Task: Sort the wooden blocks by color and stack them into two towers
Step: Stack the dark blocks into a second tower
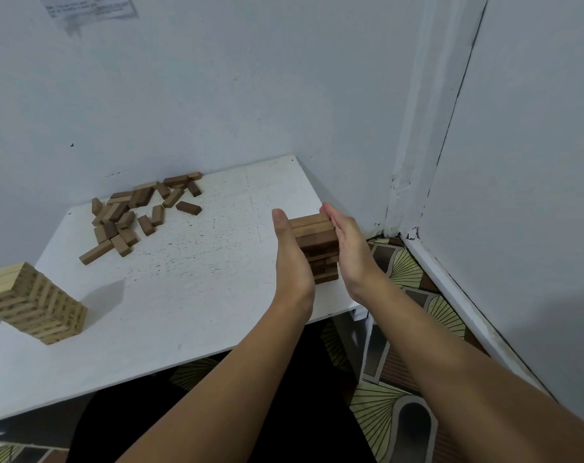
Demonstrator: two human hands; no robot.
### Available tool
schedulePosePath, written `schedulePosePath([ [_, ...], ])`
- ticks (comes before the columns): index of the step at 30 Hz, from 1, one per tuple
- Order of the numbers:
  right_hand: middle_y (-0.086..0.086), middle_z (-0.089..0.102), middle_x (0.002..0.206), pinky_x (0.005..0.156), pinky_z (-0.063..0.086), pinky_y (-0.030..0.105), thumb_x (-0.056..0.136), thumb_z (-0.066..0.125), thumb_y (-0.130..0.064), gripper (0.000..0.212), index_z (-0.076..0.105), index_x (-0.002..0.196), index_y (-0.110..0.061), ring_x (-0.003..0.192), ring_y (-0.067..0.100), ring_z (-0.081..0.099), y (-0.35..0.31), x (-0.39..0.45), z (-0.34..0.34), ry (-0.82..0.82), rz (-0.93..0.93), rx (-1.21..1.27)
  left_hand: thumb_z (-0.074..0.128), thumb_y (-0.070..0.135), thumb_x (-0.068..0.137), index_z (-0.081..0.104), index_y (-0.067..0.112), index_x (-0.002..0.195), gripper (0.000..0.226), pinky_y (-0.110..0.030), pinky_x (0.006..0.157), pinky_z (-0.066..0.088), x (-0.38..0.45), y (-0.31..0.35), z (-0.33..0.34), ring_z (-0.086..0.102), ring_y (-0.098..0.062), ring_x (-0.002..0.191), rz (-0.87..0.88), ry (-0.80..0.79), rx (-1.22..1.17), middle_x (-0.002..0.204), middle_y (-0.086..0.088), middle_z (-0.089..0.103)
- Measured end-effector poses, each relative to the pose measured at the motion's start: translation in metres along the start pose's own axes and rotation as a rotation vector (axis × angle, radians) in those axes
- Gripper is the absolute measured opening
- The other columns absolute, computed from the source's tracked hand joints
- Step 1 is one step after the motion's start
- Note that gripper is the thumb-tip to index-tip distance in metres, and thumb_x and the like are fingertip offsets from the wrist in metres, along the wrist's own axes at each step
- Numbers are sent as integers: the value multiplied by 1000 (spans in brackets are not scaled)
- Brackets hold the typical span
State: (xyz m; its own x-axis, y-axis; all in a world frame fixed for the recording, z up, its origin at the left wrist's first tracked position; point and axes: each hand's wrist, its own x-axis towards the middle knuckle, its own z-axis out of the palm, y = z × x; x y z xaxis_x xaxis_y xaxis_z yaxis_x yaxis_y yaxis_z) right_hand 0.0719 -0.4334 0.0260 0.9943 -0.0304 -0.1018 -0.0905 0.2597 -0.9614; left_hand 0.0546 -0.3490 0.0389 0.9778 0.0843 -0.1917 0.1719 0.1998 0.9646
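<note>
Flat white speckled tabletop (190,295) pushed into corner of pale blue-grey painted walls (217,95); printed paper sheet (90,8) taped up top-left; fan-patterned tile floor (404,379) w/ white skirting (457,295).

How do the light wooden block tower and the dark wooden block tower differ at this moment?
The light wooden block tower stands taller at the white table's left edge; the dark wooden block tower is shorter, near the right edge. The light tower stands untouched; the left hand and right hand press flat against the dark tower's sides. Both are built of crosswise layers.
</note>
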Motion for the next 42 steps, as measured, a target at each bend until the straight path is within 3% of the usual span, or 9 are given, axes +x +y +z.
schedulePosePath([
  [4,-13,45,153,122,23,30,110,27,-43,52,38,157,-25,138,0,40,1,1,0,-7,-2,-8,21,85,92,74,31,119,80,-43,115,44,0,0,-1,70,-10,115,30,-10,-1,118,6,77],
  [13,-30,56,118,99,35,12,110,26,-43,43,46,147,-31,101,-23,54,3,4,-4,-5,-12,-55,23,88,89,74,35,118,78,-43,117,41,2,-3,-2,68,-8,117,27,-3,-15,118,10,76],
  [16,-24,56,137,114,30,15,110,25,-48,46,49,146,-33,124,-16,49,1,4,-5,-13,-23,-96,20,78,97,63,52,101,51,-31,119,32,0,1,-3,61,17,103,36,22,-11,99,35,72],
  [18,-14,40,160,120,19,24,110,22,-51,53,35,158,-34,146,-3,32,-4,4,-5,-1,-56,-142,15,73,100,50,57,126,46,-25,114,24,-2,9,-7,50,24,114,56,46,25,120,42,61],
  [21,-11,31,166,115,17,25,111,18,-50,55,28,161,-32,151,4,25,-15,12,-9,42,-141,-224,15,76,98,31,35,161,77,-39,123,16,7,20,-27,25,-9,155,63,124,53,166,11,33],
  [25,-10,40,154,108,22,17,108,24,-53,55,39,155,-31,141,0,34,-39,23,0,81,-310,-410,21,71,102,53,23,147,73,-40,117,27,25,40,-66,42,-17,142,120,242,88,150,-1,51],
  [29,-9,47,144,108,28,19,109,41,-36,38,54,144,-29,137,6,40,-64,26,36,47,-485,-693,46,57,104,61,24,124,41,-39,107,43,44,51,-129,54,-7,117,283,298,429,124,9,59],
  [35,1,42,150,104,34,31,106,45,-36,43,49,148,-25,140,21,35,-54,31,120,-230,-546,-1138,57,48,102,55,25,144,48,-45,112,34,61,45,-217,32,-31,141,204,303,1175,145,-12,46],
  [42,8,42,149,97,49,44,107,43,-35,46,41,151,-21,132,30,41,20,62,181,-384,-401,-1411,50,47,106,37,26,159,59,-49,111,37,76,26,-276,31,-35,140,65,327,1307,149,-15,41],
])
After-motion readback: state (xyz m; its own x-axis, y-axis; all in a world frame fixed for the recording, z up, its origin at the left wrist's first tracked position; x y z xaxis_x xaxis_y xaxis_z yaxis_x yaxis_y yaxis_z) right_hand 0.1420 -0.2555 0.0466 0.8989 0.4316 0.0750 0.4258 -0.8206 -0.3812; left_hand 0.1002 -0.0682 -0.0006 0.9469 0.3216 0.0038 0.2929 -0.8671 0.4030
